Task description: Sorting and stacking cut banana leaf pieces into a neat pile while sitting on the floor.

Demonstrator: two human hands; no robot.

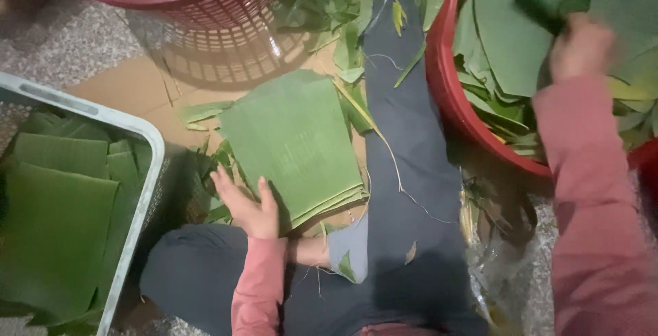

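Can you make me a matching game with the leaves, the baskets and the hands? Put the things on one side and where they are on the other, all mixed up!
Things:
1. Stack of cut leaves
2. Left hand
3. Right hand
4. Grey crate

Places:
A. Raised over the red tub of leaves, blurred
B. At the left edge, filled with flat folded leaves
C. On the cardboard beside the person's outstretched leg
D. Resting on the near corner of the leaf stack

Pairs: 1-C, 2-D, 3-A, 4-B
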